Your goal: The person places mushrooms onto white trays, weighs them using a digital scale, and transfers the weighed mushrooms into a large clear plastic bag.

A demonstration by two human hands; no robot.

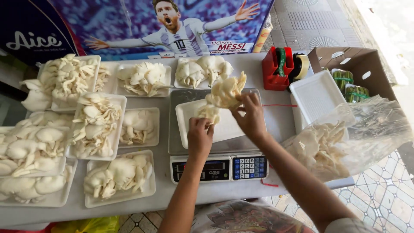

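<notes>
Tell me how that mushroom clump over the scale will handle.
The mushroom clump looks light and floppy, its lobes drooping between both hands. Its thin frilly caps probably tear easily. The foam tray below likely slides if nudged.

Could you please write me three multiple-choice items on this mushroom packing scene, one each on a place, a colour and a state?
1. Where does the white foam tray under the hands rest?
A. on the digital scale
B. in the cardboard box
C. on the floor

2. What colour is the tape dispenser behind the scale?
A. blue
B. red
C. yellow

3. What is the state of the stack of foam trays to the right of the scale?
A. heaped with mushrooms
B. wrapped in film
C. empty

Answers:
1 A, as the tray sits on the scale's metal platform, above its keypad.
2 B, as its body is plainly red.
3 C, as the top tray shows only bare white foam, while the right hand and left hand hold a cluster of oyster mushrooms over the tray on the scale.
</notes>
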